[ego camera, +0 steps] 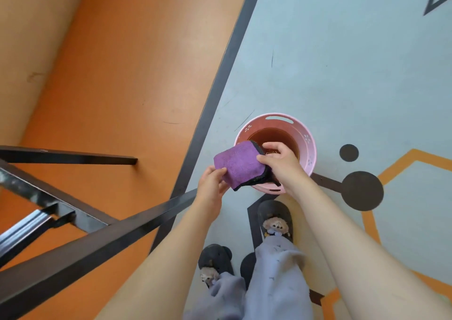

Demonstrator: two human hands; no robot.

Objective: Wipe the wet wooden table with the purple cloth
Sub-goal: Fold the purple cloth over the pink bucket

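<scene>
Down at floor level, we start at the left edge, where black metal bars [80, 241] cross over the orange floor [117, 75]; we cannot tell what they belong to. A dark stripe [220, 80] divides the orange from the pale blue-grey floor [342, 50] farther right. Our left hand [211, 187] pinches the lower left edge of the folded purple cloth [236, 164] — thumb on top, fingers closed beneath it. The cloth, dark-edged along its right side, hangs in the air over the near rim of a pink plastic bucket [309, 146] standing on the blue-grey floor. Our right hand [281, 159] grips the cloth's right side, fingers curled down over it, above the bucket's mouth. Inside, the bucket looks reddish-brown; we cannot tell whether it holds water. Below the bucket are our dark slippers [275, 219] and pale lilac trouser legs [276, 270]. Right of the bucket — black circles [362, 190] and orange lines [415, 157] painted on the floor.
</scene>
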